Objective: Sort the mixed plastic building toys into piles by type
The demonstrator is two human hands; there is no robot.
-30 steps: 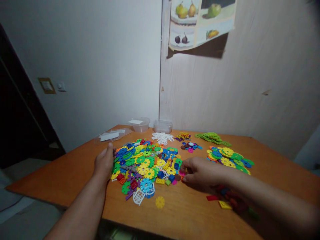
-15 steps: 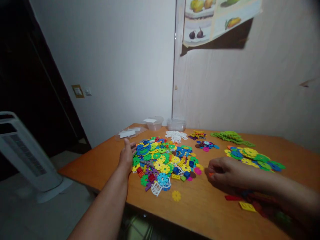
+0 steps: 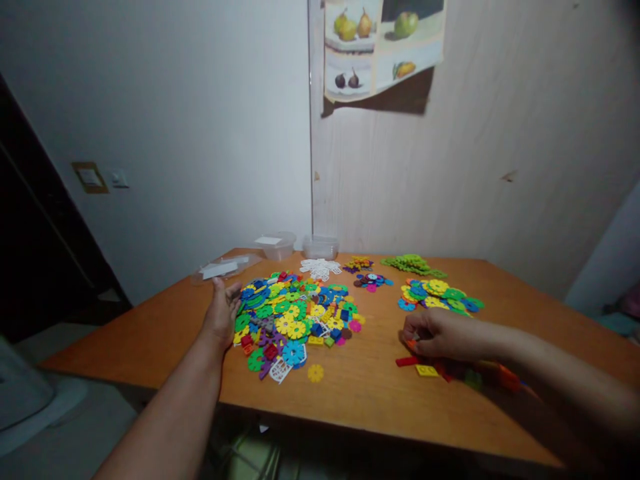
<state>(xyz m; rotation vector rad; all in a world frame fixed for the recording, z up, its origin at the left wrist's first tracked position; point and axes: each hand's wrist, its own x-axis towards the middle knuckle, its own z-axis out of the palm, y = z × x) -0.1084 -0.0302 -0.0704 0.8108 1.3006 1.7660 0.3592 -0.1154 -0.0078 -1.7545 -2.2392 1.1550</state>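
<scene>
Right fingers [image 3: 413,325] pinch orange piece [image 3: 411,345]; clear tub [image 3: 284,249] bears white slip [image 3: 269,241]

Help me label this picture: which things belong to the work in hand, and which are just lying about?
Likely in use:
- mixed pile, beside the left hand
- orange piece in the right hand's grip
- yellow brick near that hand

Seemingly just around:
- clear tubs
- fruit poster
</scene>
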